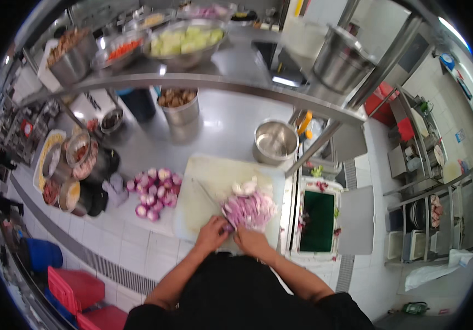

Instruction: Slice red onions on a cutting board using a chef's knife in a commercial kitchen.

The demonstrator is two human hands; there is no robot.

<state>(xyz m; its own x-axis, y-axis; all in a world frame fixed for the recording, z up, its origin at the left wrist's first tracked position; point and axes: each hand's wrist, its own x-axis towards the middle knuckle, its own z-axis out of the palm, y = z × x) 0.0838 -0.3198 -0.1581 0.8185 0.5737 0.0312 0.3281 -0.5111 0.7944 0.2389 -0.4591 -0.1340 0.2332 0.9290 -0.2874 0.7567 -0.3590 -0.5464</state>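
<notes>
On the white cutting board (199,166), my left hand (212,235) presses a piece of red onion (227,226) with curled fingers. My right hand (252,243) is closed, and the blade of a knife (207,192) slants up and left from it past my left fingertips; the handle is hidden in my grip. Just beyond both hands lies a heap of sliced red onion (250,209), with paler pieces (245,187) at its far side. Left of the board sits a pile of peeled whole red onions (154,192).
An empty steel pot (276,141) stands behind the board's right corner. A green-lined bin (318,220) is to the right. Several containers of food (71,195) crowd the left, and a steel pot of brown pieces (178,107) stands at the back under a shelf (247,91).
</notes>
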